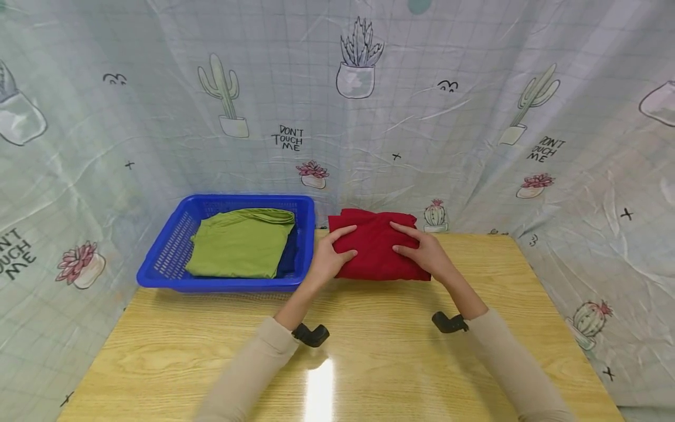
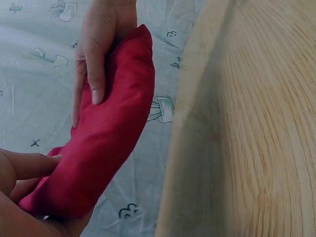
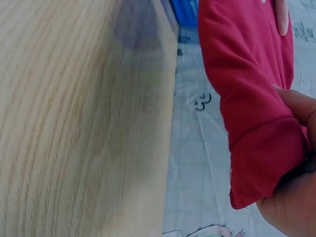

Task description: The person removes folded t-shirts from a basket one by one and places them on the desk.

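Observation:
A folded red cloth [image 1: 375,246] is held up between both hands, close to the table's far edge. At its left end my left hand [image 1: 326,261] grips it, with digits on both faces of the bundle in the left wrist view. My right hand [image 1: 428,253] grips the opposite end; the right wrist view shows the cloth [image 3: 261,118] pinched in that hand [image 3: 291,202]. Its folded layers hang slightly bent in the left wrist view, and some of the fingers are hidden beneath the fabric.
Left of the hands, a blue plastic basket [image 1: 211,284] stands on the wooden table [image 1: 379,340]. Inside it lie a folded green cloth [image 1: 239,246] and a dark blue one [image 1: 288,255] partly under it. A cactus-print curtain [image 1: 401,117] hangs behind the table and along both sides.

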Motion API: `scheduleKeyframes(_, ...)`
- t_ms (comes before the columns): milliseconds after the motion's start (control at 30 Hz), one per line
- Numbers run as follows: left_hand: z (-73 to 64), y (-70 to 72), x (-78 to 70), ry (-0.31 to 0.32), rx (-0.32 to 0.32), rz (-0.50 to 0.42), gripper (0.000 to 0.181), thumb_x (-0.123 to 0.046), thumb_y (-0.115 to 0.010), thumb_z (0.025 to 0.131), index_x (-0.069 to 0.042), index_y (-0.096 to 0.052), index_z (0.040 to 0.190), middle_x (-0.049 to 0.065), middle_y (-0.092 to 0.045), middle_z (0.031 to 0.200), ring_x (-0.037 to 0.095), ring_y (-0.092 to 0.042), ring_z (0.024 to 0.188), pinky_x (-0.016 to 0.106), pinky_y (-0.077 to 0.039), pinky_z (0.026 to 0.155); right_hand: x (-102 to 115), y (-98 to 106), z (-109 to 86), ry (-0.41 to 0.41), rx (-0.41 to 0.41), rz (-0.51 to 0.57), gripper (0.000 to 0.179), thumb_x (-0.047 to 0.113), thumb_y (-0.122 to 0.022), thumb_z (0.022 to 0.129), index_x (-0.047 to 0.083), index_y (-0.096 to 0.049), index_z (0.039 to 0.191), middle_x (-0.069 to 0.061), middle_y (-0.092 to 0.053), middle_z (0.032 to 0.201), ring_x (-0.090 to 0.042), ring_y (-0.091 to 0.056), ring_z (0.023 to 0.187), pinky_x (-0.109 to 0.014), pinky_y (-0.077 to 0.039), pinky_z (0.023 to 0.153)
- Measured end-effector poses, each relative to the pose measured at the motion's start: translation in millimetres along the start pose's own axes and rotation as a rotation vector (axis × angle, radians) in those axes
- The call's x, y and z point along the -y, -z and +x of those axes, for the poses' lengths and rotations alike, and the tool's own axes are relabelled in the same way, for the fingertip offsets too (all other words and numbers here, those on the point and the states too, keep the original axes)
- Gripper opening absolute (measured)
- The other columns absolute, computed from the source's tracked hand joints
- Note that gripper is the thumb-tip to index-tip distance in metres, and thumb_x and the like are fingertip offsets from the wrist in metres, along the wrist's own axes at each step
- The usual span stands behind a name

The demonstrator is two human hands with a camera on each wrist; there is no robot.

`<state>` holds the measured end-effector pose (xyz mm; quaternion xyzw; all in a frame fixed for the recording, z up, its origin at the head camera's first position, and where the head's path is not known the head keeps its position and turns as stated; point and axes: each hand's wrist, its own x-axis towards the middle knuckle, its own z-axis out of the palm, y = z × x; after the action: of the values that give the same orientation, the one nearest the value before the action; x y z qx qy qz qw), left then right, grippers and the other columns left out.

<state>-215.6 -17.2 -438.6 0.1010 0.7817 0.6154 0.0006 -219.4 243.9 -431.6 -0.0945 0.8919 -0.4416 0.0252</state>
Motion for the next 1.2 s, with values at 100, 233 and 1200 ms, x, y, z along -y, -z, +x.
scheduleKeyframes(100,7.7,-9.7,2.9,0.028,-0.025,-0.018,0.057,0.005,-0.076,0.086,-0.018,-0.067,0.137,0.012,-0.059,0.142,0.034,-0.057,0.124,0.047,-0.051,0.100,-6,2,3.1,-0.026,-0.011,0.035,0.054,0.036,-0.068,0.099,0.033,-0.052,0.151,-0.011,-0.047,0.154,-0.030,-0.055,0.124,-0.040,-0.049,0.093)
scheduleKeyframes(233,18.7,-19.6,8.9,0.085,-0.065,-0.045,0.057,0.008,-0.075,0.084,-0.017,-0.069,0.135,0.012,-0.059,0.142,0.034,-0.054,0.128,0.047,-0.050,0.103,-15,2,9.7,-0.038,-0.021,0.060,0.050,0.040,-0.064,0.101,0.034,-0.053,0.150,-0.009,-0.046,0.156,-0.029,-0.054,0.129,-0.037,-0.048,0.094)
scheduleKeyframes(1200,88.8,-47.4,71.9,0.418,-0.077,0.002,0.055,0.016,-0.074,0.077,-0.013,-0.076,0.124,0.014,-0.054,0.147,0.030,-0.050,0.132,0.034,-0.056,0.087,-91,0,58.3,-0.161,0.166,0.067,0.058,0.020,-0.071,0.098,0.009,-0.050,0.151,-0.026,-0.028,0.162,-0.043,-0.025,0.149,-0.053,-0.035,0.114)
